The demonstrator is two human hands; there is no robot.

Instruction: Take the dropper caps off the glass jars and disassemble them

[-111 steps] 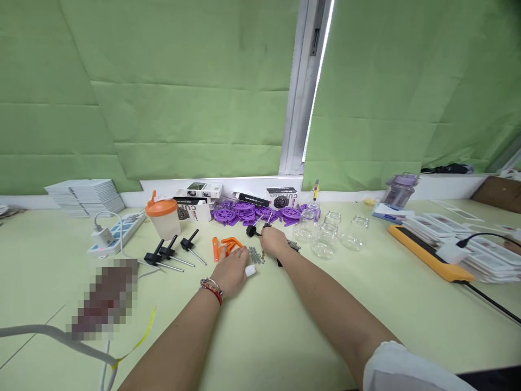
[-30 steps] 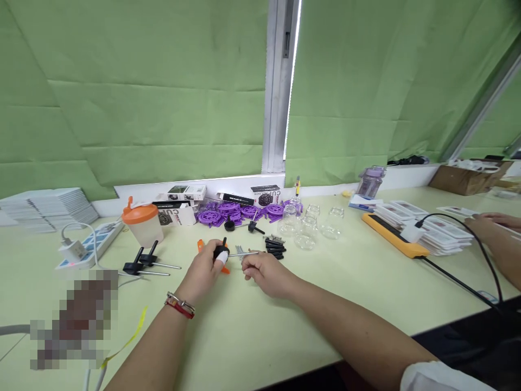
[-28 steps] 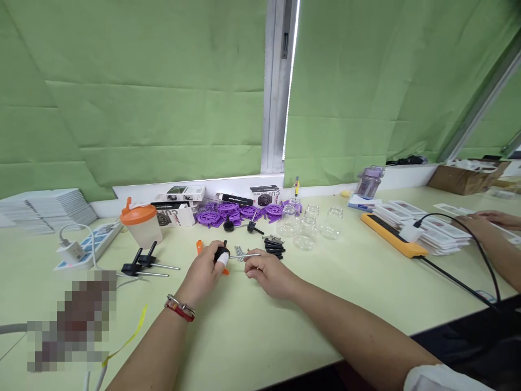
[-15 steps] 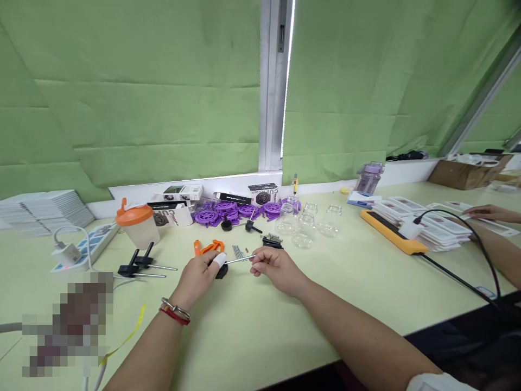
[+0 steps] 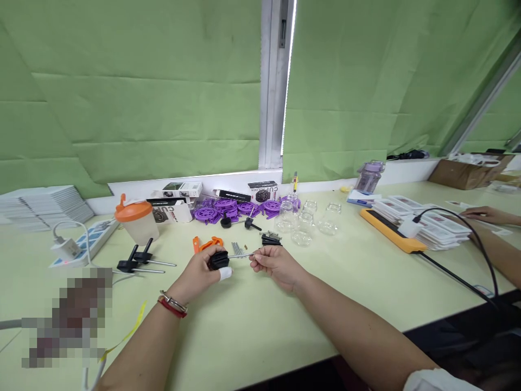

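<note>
My left hand [image 5: 202,270], with a white wrap on one fingertip, is closed round a black knob [image 5: 217,259] just above the table. A thin metal rod [image 5: 241,255] sticks out of the knob to the right. My right hand [image 5: 273,263] pinches the rod's far end. Behind my hands lie an orange clip [image 5: 207,244], a small bunch of metal rods [image 5: 237,248] and a pile of black parts [image 5: 270,238]. Two finished black knobs with rods [image 5: 140,259] lie to the left.
At the back stand an orange-lidded cup [image 5: 135,220], purple wheel parts [image 5: 236,208], small boxes [image 5: 179,191] and several glass jars [image 5: 303,222]. A power strip [image 5: 83,243] lies at left. An orange device [image 5: 389,231] with a black cable sits right, near another person's hand [image 5: 484,215].
My hands went from reaching for parts on the table to holding the knob and rod between them. In the last second the knob turned in my left hand and both hands rose slightly.
</note>
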